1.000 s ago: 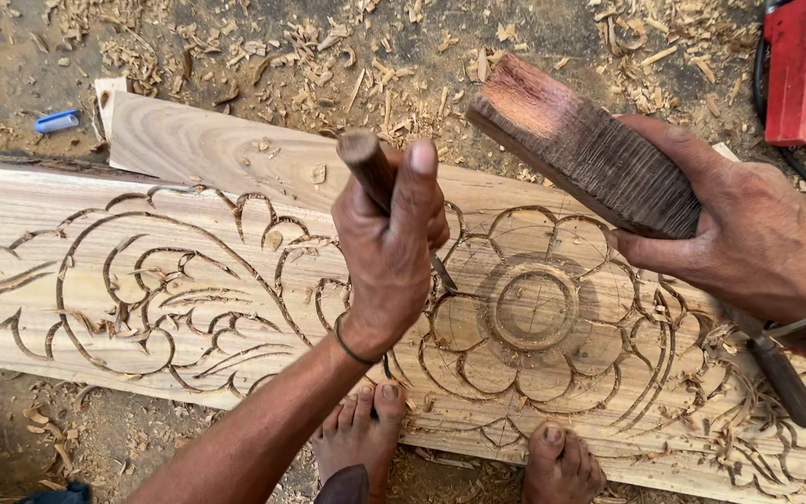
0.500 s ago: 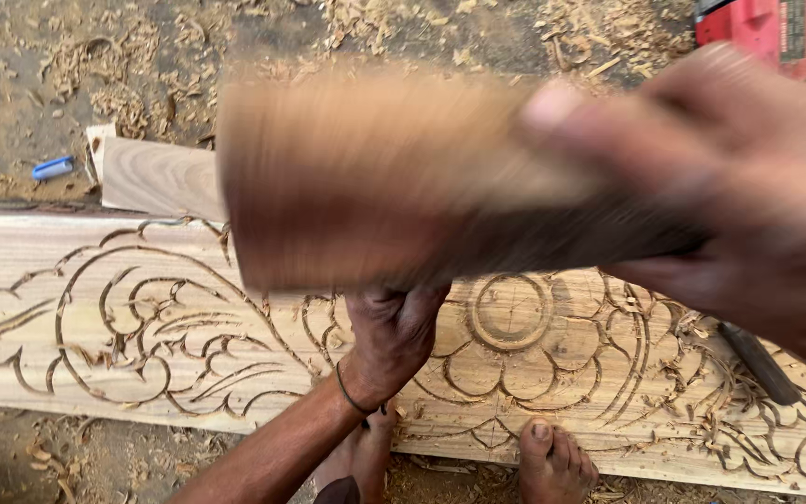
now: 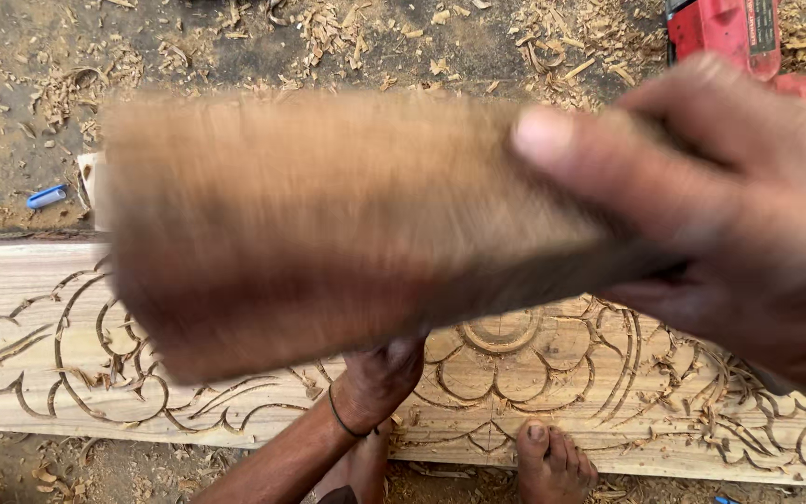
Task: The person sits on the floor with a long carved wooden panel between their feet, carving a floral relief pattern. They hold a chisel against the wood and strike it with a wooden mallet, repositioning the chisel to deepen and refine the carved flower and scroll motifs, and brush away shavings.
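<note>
1. Clearly a strike is in hand: the right hand [image 3: 739, 215], fingers clamped on a blurred wooden mallet [image 3: 328, 233], holds it close under the camera.
2. Below, the left hand [image 3: 380, 378] rests on the carved plank [image 3: 608, 392] near the flower; its fingers are hidden, so I cannot tell their grip.
3. Next calls for a square blow.

Both arms are bare, without sleeves. The left hand [image 3: 380, 373], at six o'clock, has a thin dark band round its wrist. The right hand [image 3: 729, 215], at three o'clock, is ringless. Feet bare.
</note>
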